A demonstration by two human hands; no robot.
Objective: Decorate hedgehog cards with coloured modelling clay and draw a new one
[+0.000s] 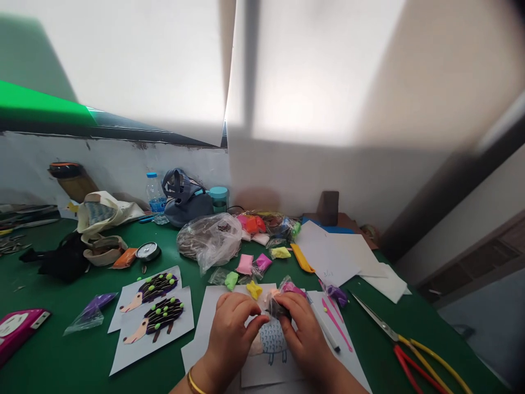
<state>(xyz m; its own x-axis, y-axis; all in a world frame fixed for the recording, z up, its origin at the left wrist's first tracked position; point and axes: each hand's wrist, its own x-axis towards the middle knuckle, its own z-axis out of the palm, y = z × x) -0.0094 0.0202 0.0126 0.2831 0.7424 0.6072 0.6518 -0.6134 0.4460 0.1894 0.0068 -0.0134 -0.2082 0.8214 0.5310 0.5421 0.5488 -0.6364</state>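
Observation:
My right hand [303, 328] is closed on a small clear bag of dark clay [278, 310], partly covered by the fingers. Beside it, the thumb and forefinger of my left hand [233, 328] are pinched together near the bag's edge; what is between them is too small to make out. Below both hands lies a white sheet with a blue-line animal drawing [274, 340], part of it filled in peach. Yellow clay [254, 289] and bagged magenta clay [292, 287] lie just beyond my fingers. A marker [326, 328] and pink modelling tools [339, 327] are right of my right hand.
Two cards with clay hedgehogs [164, 316] lie left. Large scissors [397, 336] rest at the right, near white papers [328, 254]. Behind are clay packets [245, 264], a plastic bag [211, 238], a bottle [156, 200] and a blue bag [184, 202] by the wall.

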